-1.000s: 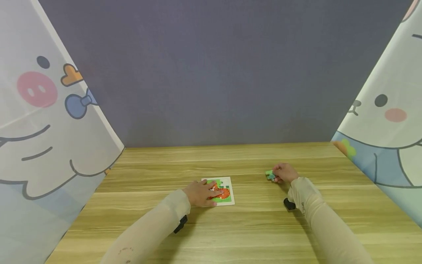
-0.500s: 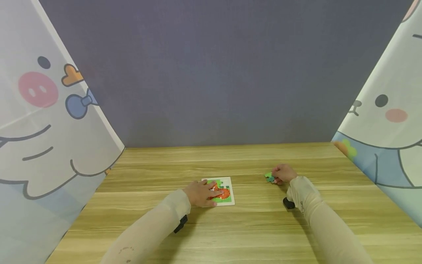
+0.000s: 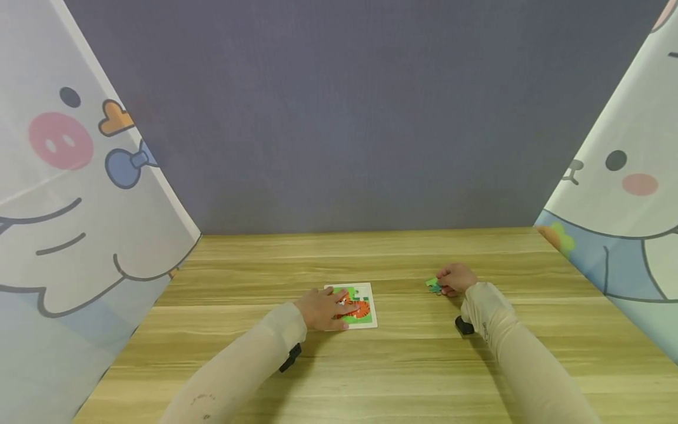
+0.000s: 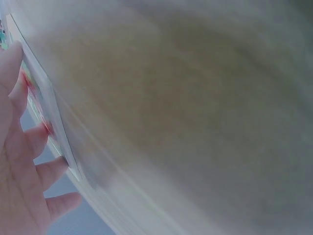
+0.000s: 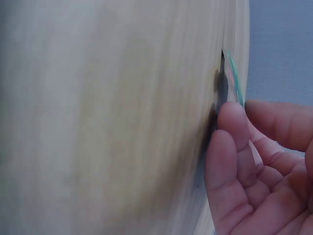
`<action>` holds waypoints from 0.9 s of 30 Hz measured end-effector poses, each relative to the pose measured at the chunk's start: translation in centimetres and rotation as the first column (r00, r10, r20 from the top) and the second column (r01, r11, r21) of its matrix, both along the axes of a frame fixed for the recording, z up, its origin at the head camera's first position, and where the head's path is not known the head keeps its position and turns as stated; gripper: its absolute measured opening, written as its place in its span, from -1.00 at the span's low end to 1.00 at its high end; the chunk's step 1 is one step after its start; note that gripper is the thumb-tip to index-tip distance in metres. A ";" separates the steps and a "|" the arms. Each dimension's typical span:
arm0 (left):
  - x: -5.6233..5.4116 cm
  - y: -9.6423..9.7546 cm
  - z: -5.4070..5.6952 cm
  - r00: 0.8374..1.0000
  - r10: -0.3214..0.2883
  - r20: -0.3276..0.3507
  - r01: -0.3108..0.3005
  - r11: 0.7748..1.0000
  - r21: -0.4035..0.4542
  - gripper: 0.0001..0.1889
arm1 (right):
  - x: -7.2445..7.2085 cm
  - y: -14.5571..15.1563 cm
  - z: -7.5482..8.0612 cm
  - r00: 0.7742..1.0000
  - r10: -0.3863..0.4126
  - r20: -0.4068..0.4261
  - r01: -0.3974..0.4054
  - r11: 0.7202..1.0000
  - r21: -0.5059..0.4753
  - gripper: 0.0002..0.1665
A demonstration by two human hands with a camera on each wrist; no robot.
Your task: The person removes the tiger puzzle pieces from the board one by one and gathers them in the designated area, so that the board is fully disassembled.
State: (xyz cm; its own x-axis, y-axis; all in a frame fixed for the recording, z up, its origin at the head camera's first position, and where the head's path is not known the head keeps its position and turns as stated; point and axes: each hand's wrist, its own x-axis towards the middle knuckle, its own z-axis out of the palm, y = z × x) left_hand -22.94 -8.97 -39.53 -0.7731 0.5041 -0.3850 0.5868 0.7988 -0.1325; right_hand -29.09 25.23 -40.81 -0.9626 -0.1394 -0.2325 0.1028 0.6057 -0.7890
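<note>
A white-framed jigsaw puzzle with an orange tiger on green lies on the wooden table. My left hand rests across its left side with fingers spread straight, covering part of the picture; bare white shows at the puzzle's upper right. Off to the right, my right hand pinches a green puzzle piece with teal on it between thumb and fingertips. In the right wrist view the puzzle piece appears edge-on, tilted, close over the table surface.
The wood-grain table ends at a grey back panel. Cartoon-printed sheets stand on both sides, a pig at left and a white animal at right. Black wrist cameras sit under both sleeves.
The right hand has turned the puzzle piece slightly and shifted it a touch left and down, then held nearly still. The left hand stays put on the puzzle.
</note>
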 end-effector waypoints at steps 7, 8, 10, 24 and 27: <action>0.2 -0.1 0.0 1.000 0.012 -0.002 -0.012 1.000 0.001 -0.39 | 0.0 0.0 0.1 1.000 0.011 -0.025 -0.011 1.000 0.026 -0.74; 0.2 -0.1 0.0 1.000 0.014 -0.001 -0.014 1.000 0.003 -0.38 | 0.0 0.0 0.2 0.999 0.006 -0.034 -0.005 1.000 0.025 -0.72; 0.3 -0.1 0.0 1.000 0.014 -0.003 -0.014 1.000 0.004 -0.38 | 0.1 -0.2 0.4 0.998 0.013 -0.060 -0.011 0.999 0.034 -0.68; 0.1 -0.2 -0.3 1.000 -0.010 -0.012 0.010 1.000 -0.015 -0.36 | 0.0 -2.0 2.1 0.969 0.176 -0.171 -0.169 0.984 0.058 -0.49; 0.1 -0.2 -0.2 1.000 -0.006 -0.015 0.006 1.000 -0.004 -0.34 | 0.2 -2.7 2.4 0.963 0.202 -0.181 -0.198 0.979 0.042 -0.50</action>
